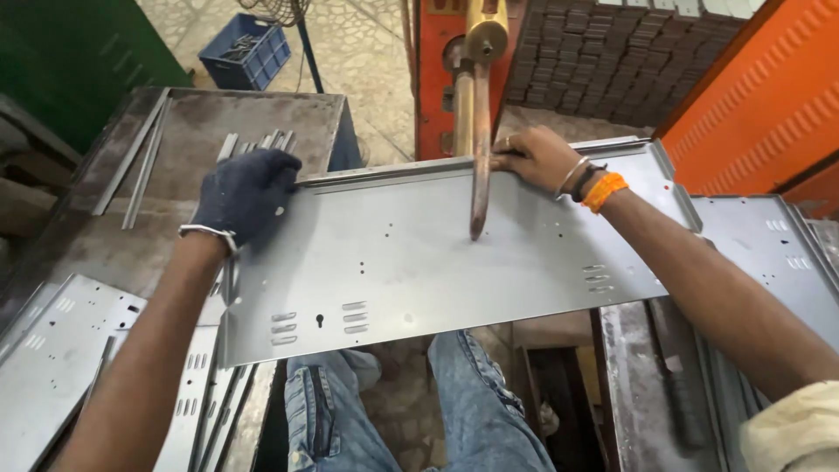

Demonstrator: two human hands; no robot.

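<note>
A worn steel worktable (175, 114) at left carries loose metal strips (144, 166) and stacked punched panels (52, 367).

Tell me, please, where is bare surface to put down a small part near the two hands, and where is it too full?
Bare patches: the dark table behind the gloved left hand, between the long strips and short strips; also the middle of the held metal panel. Crowded: under the copper electrode beside the right hand, and the stacked panels at lower left.
</note>
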